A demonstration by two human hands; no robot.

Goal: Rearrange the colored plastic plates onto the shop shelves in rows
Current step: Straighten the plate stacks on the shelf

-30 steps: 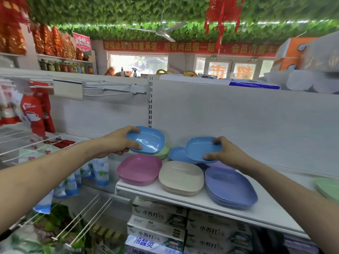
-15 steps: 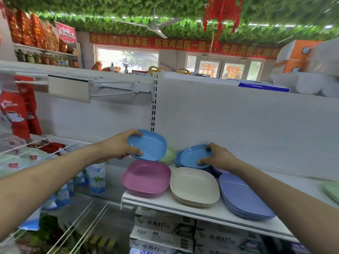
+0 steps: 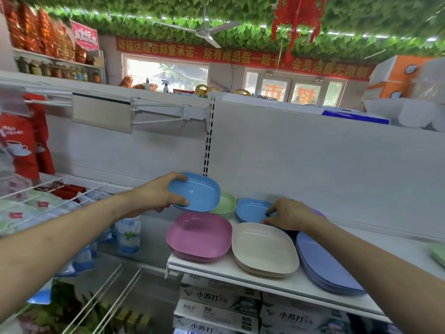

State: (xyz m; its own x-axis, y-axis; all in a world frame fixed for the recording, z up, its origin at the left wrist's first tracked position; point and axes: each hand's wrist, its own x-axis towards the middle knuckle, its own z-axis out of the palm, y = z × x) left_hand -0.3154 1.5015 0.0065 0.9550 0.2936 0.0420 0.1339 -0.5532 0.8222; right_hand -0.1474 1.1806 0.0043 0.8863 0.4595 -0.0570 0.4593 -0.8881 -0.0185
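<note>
Head view: the left grip (image 3: 159,196) clasps a blue plate (image 3: 197,192) above the green plates (image 3: 227,204). The right grip (image 3: 291,214) pinches a second blue plate (image 3: 250,209) lying on the shelf (image 3: 228,270) behind the cream plates (image 3: 263,249).

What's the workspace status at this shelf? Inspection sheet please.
Surface: white shelf, partly filled.
Job's things: raised blue plate in the air over the green plates; lower blue plate in the back row; pink stack, cream stack and purple stack form the front row; a lone green plate is at the far right edge.
Clutter: nothing seen.
Hands: left hand grips the raised blue plate; right hand pinches the lower blue plate's rim.
Cables: nothing seen.
Surroundings: boxes below, wire racks to the left, ceiling fan overhead.
</note>
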